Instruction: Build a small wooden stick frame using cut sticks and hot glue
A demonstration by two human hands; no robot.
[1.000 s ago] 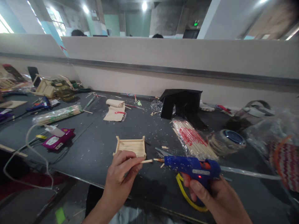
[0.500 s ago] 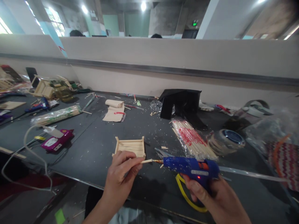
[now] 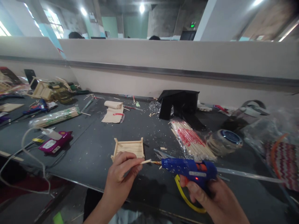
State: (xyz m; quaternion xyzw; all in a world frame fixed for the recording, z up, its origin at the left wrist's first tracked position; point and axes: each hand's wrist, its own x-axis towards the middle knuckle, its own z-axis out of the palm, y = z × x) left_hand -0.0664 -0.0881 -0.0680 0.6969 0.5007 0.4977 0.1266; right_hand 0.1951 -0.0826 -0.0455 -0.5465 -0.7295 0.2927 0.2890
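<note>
Between the thumb and fingers of my left hand (image 3: 123, 174) is a short wooden stick (image 3: 146, 161), its free end pointing right. My right hand (image 3: 210, 194) is wrapped round the handle of a blue hot glue gun (image 3: 187, 167) with a small red light lit. The gun's metal nozzle meets or nearly touches the stick's tip. A clear glue stick (image 3: 247, 175) runs out of the gun's back. Just behind my left hand lies a small frame of wooden sticks (image 3: 129, 145) with raised corner posts, its near side partly hidden by my fingers.
Scissors with yellow handles (image 3: 187, 199) lie partly under the gun. Bagged wooden sticks (image 3: 191, 138), a jar with a blue lid (image 3: 227, 140) and a black folded object (image 3: 178, 104) stand to the right. At left are a purple power strip (image 3: 56, 142) and another stick bundle (image 3: 54, 117).
Both hands keep their grips, and the stick stays at the nozzle. The whole view has shifted slightly; little else differs.
</note>
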